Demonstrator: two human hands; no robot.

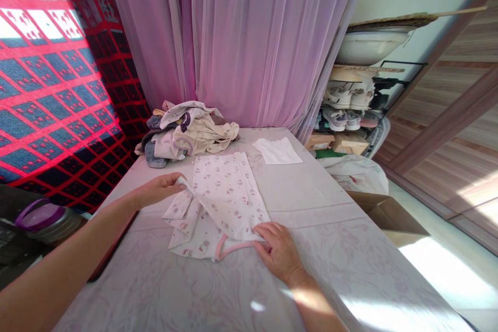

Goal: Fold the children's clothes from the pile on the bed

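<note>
A white baby shirt [221, 181] with small printed figures and pink neck trim lies on the table, partly folded over itself. My left hand [161, 188] pinches a lifted edge of it on the left side. At the collar end, near me, my right hand [279, 250] grips the shirt's right corner between thumb and fingers. The cloth between the two hands is raised in a slanting fold. The sleeve part at the left lies loosely bunched.
A heap of crumpled clothes [190, 132] sits at the table's back left. A folded white cloth [278, 151] lies back right. A shoe rack [350, 109] and an open cardboard box [385, 215] stand right of the table [311, 280]. A purple-lidded jar [50, 220] is at left.
</note>
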